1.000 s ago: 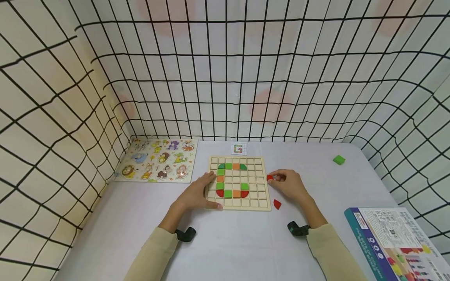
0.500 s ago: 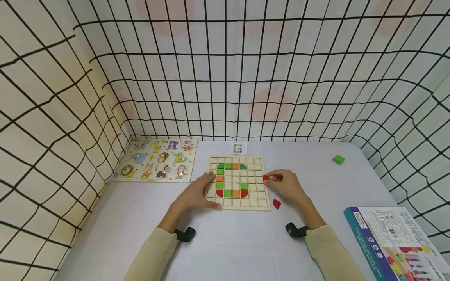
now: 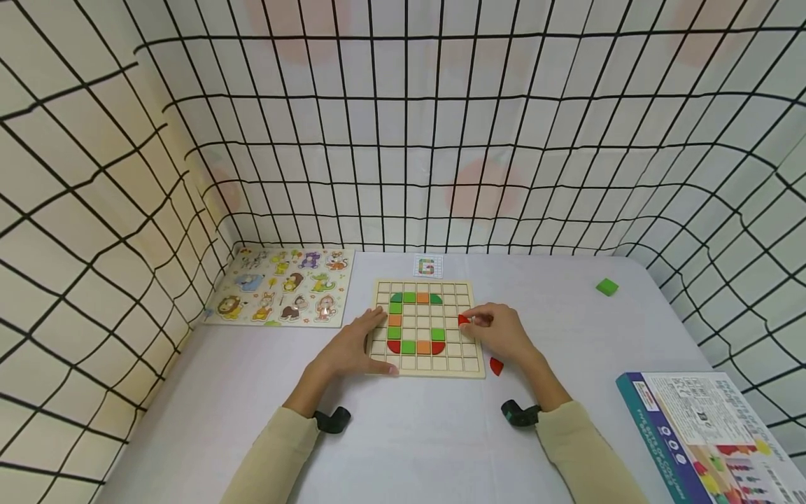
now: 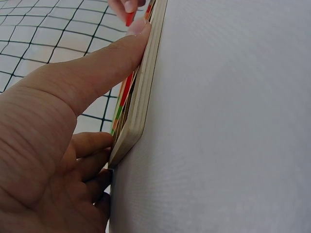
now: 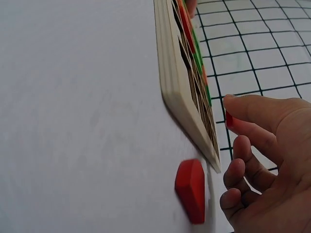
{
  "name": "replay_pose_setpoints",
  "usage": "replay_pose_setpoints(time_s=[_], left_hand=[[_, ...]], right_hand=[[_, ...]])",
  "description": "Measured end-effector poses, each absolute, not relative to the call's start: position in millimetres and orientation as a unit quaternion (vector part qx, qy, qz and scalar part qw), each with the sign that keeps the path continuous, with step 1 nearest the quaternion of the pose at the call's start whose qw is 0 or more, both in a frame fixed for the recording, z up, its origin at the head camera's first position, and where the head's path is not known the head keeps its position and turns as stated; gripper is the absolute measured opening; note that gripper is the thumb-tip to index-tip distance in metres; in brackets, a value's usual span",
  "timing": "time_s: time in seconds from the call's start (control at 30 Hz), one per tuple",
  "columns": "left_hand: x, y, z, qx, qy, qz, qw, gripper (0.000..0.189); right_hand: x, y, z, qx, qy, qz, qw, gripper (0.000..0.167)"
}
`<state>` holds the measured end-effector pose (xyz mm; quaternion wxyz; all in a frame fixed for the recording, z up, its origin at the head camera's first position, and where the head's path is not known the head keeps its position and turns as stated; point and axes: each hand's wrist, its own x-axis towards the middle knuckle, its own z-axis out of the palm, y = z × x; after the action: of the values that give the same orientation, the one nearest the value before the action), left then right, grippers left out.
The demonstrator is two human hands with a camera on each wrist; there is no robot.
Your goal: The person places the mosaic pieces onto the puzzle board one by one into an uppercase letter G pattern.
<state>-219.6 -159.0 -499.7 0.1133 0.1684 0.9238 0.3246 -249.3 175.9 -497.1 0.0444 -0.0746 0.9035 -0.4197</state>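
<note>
My right hand [image 3: 506, 332] pinches a red quarter-circle piece [image 3: 463, 320] between thumb and fingers, over the right part of a wooden grid board [image 3: 415, 364]. In the right wrist view the held piece shows as a small red bit below the thumb tip. My left hand [image 3: 348, 348] rests against the board's left side, thumb [image 4: 131, 46] stretched along the front edge and fingers at the side. Green, orange and red pieces lie in the grid, forming an open loop. A second red quarter-circle [image 5: 192, 189] lies on the cloth beside the board's right front corner.
Behind the board lies a small card [image 3: 429, 266] with a coloured G on a grid. An animal puzzle board [image 3: 283, 287] sits at the left, a green block [image 3: 607, 286] at the far right, and a printed box [image 3: 705, 427] at the near right. Black netting surrounds the table.
My right hand has moved left with the red quarter-circle, from beside the board to over its right columns. The left hand and the other pieces stay in place.
</note>
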Motion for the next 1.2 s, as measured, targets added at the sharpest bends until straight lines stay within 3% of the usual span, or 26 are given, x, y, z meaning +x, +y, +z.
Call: replay_pose_setpoints(time_s=[1.2], left_hand=[[-218.8, -157.4, -497.5, 0.166, 0.927, 0.315, 0.117, 0.117]], right_hand=[[-262.0, 133.8, -500.7, -0.130, 0.898, -0.415, 0.062, 0.027]])
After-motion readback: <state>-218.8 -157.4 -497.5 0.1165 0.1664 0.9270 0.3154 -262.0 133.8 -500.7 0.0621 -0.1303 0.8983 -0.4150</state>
